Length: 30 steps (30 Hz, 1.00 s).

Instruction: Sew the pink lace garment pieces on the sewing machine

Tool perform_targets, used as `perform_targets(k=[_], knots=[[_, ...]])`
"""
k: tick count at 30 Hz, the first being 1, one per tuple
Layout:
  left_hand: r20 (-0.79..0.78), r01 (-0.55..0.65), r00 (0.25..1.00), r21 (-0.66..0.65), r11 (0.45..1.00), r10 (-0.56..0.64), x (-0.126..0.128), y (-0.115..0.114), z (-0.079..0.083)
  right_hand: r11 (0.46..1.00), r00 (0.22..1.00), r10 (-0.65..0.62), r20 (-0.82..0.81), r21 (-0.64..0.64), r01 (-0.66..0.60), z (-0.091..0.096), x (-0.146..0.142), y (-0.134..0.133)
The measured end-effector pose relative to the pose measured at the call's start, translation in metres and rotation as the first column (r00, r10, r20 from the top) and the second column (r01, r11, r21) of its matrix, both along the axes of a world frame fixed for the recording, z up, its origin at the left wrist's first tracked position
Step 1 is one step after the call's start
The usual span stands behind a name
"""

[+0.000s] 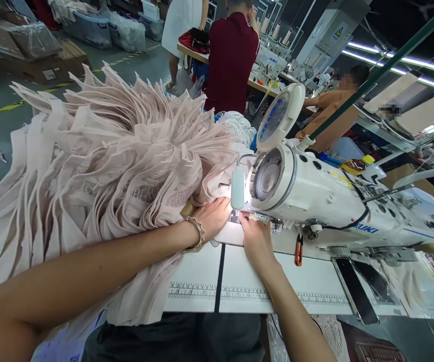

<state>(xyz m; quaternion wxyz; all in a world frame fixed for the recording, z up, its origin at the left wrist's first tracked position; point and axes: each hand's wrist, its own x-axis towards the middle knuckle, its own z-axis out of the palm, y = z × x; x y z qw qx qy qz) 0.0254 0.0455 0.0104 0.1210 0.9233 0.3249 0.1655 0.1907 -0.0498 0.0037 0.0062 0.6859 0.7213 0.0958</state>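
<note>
A big heap of pale pink lace fabric pieces (pixel 100 161) lies on the left of the white sewing table (pixel 247 286). My left hand (pixel 213 216), a beaded bracelet on its wrist, lies flat with fingers stretched out on the pink fabric just left of the needle. My right hand (pixel 254 236) presses fingers down on the fabric right at the presser foot of the white Juki sewing machine (pixel 315 196). A small lamp (pixel 237 188) lights the spot brightly, so the fingertips are washed out.
Orange thread snips (pixel 298 251) hang at the machine's front. A dark phone (pixel 356 291) lies on the table at right. Printed rulers run along the table's front edge. A person in a dark red shirt (pixel 230 55) and other workers are at tables behind.
</note>
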Motion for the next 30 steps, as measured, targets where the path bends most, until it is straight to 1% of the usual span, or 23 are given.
perform_targets(k=[3, 9, 13, 23, 27, 28, 30], knots=[[-0.007, 0.002, 1.0, 0.029, 1.0, -0.002, 0.0004, 0.0001, -0.0007, 1.0, 1.0, 0.009, 0.007, 0.011, -0.009, -0.0022, -0.0005, -0.0002], [-0.036, -0.013, 0.999, -0.006, 1.0, 0.013, 0.0003, -0.0017, 0.0022, 1.0, 1.0, 0.003, 0.008, -0.009, -0.003, -0.0016, -0.0037, -0.0002], [-0.041, -0.007, 0.999, 0.014, 1.0, 0.008, 0.0005, -0.0025, 0.0028, 1.0, 1.0, -0.018, 0.001, -0.024, 0.018, 0.0001, -0.0052, 0.0003], [-0.021, 0.0, 1.0, 0.024, 1.0, 0.0, 0.0002, -0.0024, 0.0044, 1.0, 1.0, -0.002, -0.004, 0.009, 0.002, -0.004, -0.002, 0.0007], [-0.027, 0.002, 1.0, 0.059, 0.998, 0.0, -0.0003, -0.0012, 0.0038, 1.0, 1.0, 0.002, 0.001, 0.023, -0.002, -0.0033, -0.0016, 0.0012], [-0.032, 0.012, 0.999, 0.082, 0.997, -0.01, -0.001, -0.0013, 0.0039, 1.0, 1.0, 0.001, -0.004, 0.024, -0.001, -0.0026, -0.0017, 0.0014], [-0.045, 0.073, 0.997, 0.161, 0.984, -0.066, -0.0037, -0.003, 0.0047, 1.0, 1.0, 0.0, -0.014, 0.025, 0.0, -0.0007, -0.002, 0.0019]])
